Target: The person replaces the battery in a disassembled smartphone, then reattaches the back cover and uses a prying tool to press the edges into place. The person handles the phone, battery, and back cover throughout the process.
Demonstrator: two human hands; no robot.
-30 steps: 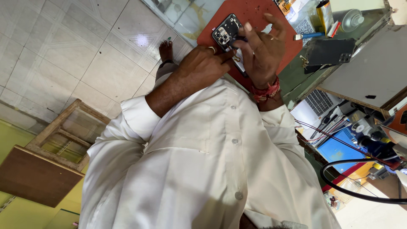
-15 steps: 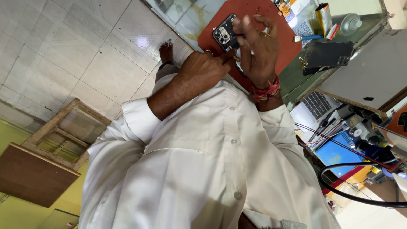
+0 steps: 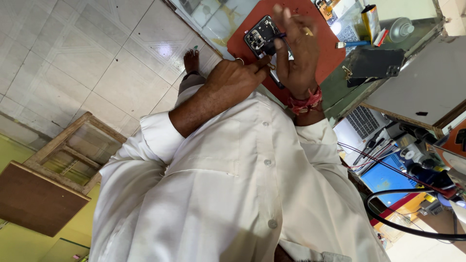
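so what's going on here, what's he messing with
A person in a white shirt is working on an opened phone with its back off, over a red mat on a cluttered workbench. The right hand steadies the phone, and the left hand pokes at its lower edge with what looks like a small tool. Another dark phone lies nearby.

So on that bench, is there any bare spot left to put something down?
Some. The red mat is bare to the right of the raised hand, up to the dark phone lying on the green bench edge. The pale glass top left of the opened phone also looks free. The far corner, with the bottle and small tools, is crowded.
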